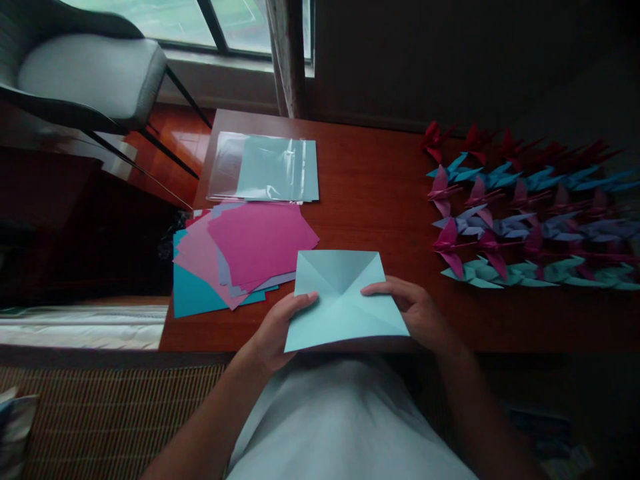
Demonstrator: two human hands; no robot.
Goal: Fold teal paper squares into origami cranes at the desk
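A pale mint sheet of origami paper (345, 313) is held up over the front edge of the table, with diagonal creases meeting near its middle. My left hand (280, 327) grips its left side, thumb on top and the other fingers hidden underneath. On the opposite side, my right hand (413, 307) pinches the sheet the same way. Just left of the sheet lies a fanned pile of coloured paper, with a magenta sheet (260, 243) uppermost and pink, lavender and blue ones below.
A clear plastic sleeve (227, 167) with mint paper lies at the back left of the wooden table (370, 193). Rows of folded paper cranes (500, 230) in red, blue, pink, lavender, magenta and mint stand at the right. A grey chair (90, 80) is beyond the left end.
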